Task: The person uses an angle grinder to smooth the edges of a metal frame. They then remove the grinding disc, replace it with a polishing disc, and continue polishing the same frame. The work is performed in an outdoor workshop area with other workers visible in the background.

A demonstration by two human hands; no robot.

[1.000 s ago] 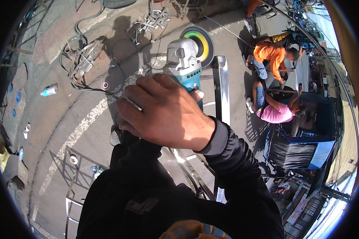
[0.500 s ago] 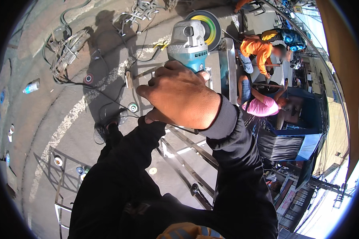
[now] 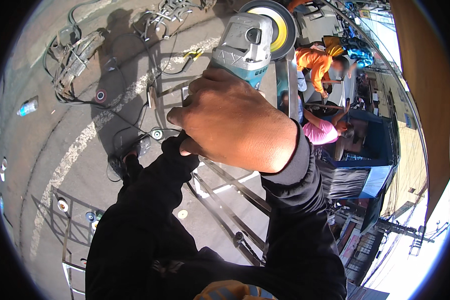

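Had the angle grinder (image 3: 242,47) up high and centre, close under the camera, nose pointing away. Gripped it from above with the right hand (image 3: 235,125), fingers (image 3: 195,112) clamped round the teal-and-grey body. Traced the left sleeve (image 3: 150,200) up to the underside of the tool. Could not see the left hand itself under the right one, so could not tell how its fingers sat; probably supporting the body from below.

Spotted the yellow-green disc (image 3: 277,25) at the far end, right at the top of the upright steel bar (image 3: 286,85). Could not tell touching from just clear at this angle. No sparks seen.

Judged the step as grinding or dressing on that bar, with the tool already brought to the work. Next move would call for both hands firm on the body, disc laid flat to the steel, light steady pressure, and the black cable (image 3: 130,117) kept away from the disc.

Below: more flat steel rails (image 3: 230,200) running diagonally across the pavement (image 3: 45,150). Noted loose spare discs on the ground, one red-centred (image 3: 101,95) and one pale (image 3: 157,134), near the cable. Noted a tangle of bent metalwork (image 3: 72,55) upper left and a plastic bottle (image 3: 29,106) well apart at the left edge.

Also saw two other people to the right of the bar, one in an orange top (image 3: 312,62) and one in a pink top (image 3: 320,132), both low down and near the line of the disc. Worth watching the spark direction there.
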